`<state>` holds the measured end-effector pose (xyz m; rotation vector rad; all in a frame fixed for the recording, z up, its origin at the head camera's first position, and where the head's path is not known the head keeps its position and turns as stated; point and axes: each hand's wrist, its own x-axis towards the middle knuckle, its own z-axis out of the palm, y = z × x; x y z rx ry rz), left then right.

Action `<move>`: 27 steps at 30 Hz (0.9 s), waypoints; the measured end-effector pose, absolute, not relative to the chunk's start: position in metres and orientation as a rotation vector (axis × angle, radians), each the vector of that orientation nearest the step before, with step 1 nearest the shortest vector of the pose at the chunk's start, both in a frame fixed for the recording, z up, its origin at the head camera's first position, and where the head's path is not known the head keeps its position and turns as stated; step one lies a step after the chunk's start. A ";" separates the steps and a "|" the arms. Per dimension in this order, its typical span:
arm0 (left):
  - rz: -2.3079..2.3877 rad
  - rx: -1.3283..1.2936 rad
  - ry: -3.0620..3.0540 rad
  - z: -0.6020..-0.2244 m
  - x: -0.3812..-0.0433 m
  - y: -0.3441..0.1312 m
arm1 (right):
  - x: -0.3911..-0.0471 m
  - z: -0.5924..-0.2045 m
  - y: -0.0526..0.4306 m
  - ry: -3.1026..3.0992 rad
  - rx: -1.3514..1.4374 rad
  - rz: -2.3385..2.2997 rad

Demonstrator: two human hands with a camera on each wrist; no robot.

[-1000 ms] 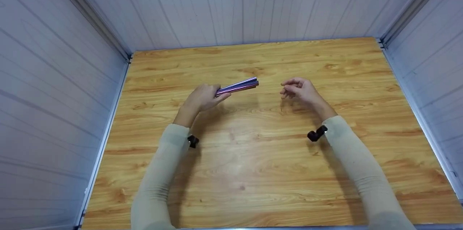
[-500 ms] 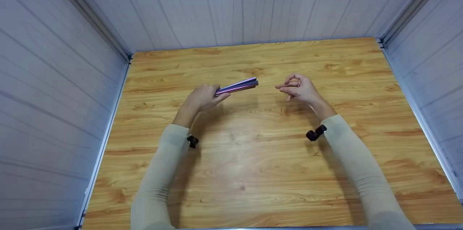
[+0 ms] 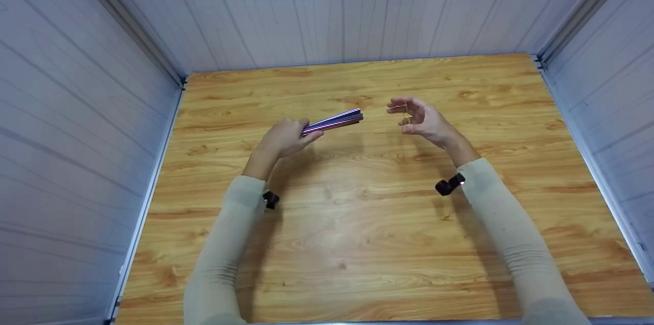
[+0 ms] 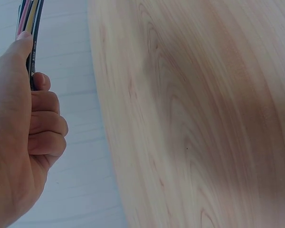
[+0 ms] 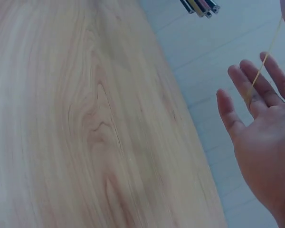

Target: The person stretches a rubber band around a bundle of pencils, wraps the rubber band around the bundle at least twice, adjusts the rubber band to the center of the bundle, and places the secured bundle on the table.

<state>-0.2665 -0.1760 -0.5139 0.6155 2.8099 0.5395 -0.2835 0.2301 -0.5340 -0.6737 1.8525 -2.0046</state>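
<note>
My left hand (image 3: 285, 138) grips a bundle of pencils (image 3: 334, 123) at one end, held above the table with the free ends pointing right. In the left wrist view the pencils (image 4: 30, 21) show pink, yellow and black barrels, with fingers curled round them. To the right of those ends, my right hand (image 3: 433, 125) has its fingers and thumb spread apart. A thin yellow rubber band (image 5: 270, 45) is stretched between its thumb and fingers. The band and the pencils are apart. In the right wrist view part of the thumb is cut off.
The wood-grain table (image 3: 337, 243) lies beneath both hands. Pale panel walls stand at the back (image 3: 317, 13), left (image 3: 66, 136) and right (image 3: 608, 90). A small black camera (image 3: 449, 185) sits at each wrist.
My right hand's fingers first come close together, then spread apart, and the rubber band now shows stretched between them. My left hand and the pencils barely move.
</note>
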 end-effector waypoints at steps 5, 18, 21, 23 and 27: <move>0.521 0.613 2.814 -0.508 -0.269 -0.175 | -0.282 -0.535 0.221 1.872 -0.750 -2.021; 0.553 0.719 2.819 -0.489 -0.273 -0.159 | -0.279 -0.539 0.201 1.967 -0.784 -2.044; 0.539 0.722 2.813 -0.488 -0.273 -0.155 | -0.280 -0.538 0.197 1.959 -0.789 -2.061; 0.537 0.726 2.807 -0.487 -0.272 -0.152 | -0.280 -0.537 0.194 1.945 -0.775 -2.080; 0.529 0.748 2.797 -0.486 -0.271 -0.147 | -0.280 -0.535 0.188 1.912 -0.728 -2.126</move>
